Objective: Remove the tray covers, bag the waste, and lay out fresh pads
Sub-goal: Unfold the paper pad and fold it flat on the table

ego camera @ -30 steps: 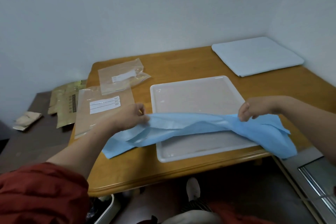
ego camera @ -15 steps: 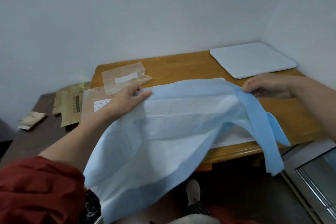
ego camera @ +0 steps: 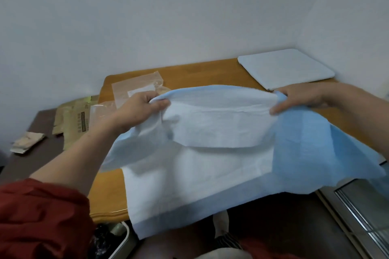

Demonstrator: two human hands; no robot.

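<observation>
We hold both arms stretched forward, hands level and well apart. Our left hand curls its fingers tight round a bunched corner of the blue sheet; a red sleeve leaves that forearm bare. Our right hand, forearm bare too, pinches the opposite corner between thumb and fingers.

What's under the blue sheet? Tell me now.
Only the wooden table shows around the blue sheet, gripped by the left hand and right hand. Anything lying beneath it is covered.

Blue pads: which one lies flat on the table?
The folded pad in the far right corner; the unfolded pad hangs between left hand and right hand.
</observation>
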